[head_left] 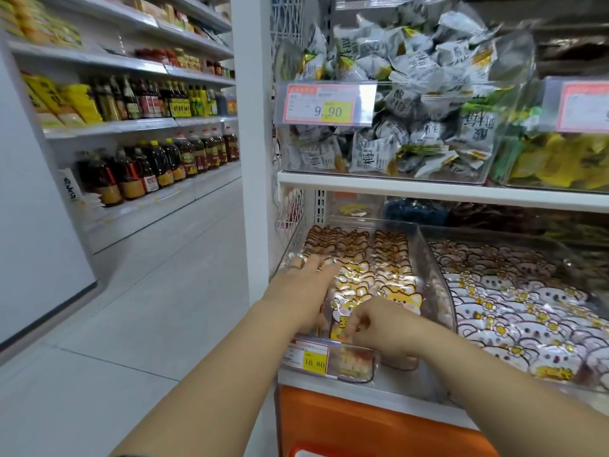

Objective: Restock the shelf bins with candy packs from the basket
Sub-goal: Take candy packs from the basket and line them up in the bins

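The front candy pack (pixel 341 319), printed with a yellow cat, stands just inside the front wall of the clear bin (pixel 291 250). Both hands and the price tag (pixel 309 356) below them hide most of it, so its long axis cannot be told; its printed face turns toward the person. The right hand (pixel 385 328) pinches its top edge with curled fingers. Beyond the knuckles, rows of matching packs (pixel 379 275) run toward the bin's back, overlapping like tiles. The left hand (pixel 301 291), just beside the right, lies flat on them, fingers straight and pointing backward. Right of the right hand, a neighbouring bin (pixel 527 380) holds pink-and-white packs (pixel 527 318).
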`<state>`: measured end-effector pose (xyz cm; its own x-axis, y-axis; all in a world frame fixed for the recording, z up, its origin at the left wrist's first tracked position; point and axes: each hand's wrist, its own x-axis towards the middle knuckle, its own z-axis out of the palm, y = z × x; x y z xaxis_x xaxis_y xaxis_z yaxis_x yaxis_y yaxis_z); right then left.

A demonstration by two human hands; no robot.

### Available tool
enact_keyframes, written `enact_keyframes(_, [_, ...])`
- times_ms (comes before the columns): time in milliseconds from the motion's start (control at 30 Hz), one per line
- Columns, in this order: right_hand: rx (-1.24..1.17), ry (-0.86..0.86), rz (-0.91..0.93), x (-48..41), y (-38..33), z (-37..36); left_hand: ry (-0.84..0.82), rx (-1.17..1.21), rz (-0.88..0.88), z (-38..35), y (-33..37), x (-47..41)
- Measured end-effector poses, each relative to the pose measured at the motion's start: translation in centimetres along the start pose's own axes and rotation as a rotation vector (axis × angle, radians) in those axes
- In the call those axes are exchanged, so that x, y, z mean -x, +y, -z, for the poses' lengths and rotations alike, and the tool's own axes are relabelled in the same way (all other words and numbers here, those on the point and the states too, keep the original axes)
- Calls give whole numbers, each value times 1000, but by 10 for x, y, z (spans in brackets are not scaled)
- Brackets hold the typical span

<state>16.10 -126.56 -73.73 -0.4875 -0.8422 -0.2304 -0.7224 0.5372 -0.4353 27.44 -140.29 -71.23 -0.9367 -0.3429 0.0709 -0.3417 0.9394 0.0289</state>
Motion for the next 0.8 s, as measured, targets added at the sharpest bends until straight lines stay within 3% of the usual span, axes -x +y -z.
enact_keyframes(100, [-145,-118,47,-1,-1,-3,-96,-96,49,-6,-1,-14])
enact_keyframes(200, [-131,-191,34,-2,-1,0,-107,-168,79,-18,0,-18])
enact_keyframes(533, [-206,-197,-26,-5,0,-5,-245,-559,277,-29,14,-32])
enact_keyframes(800, [-234,-132,-77,-6,4,-7,-171,-486,182,-17,6,-18])
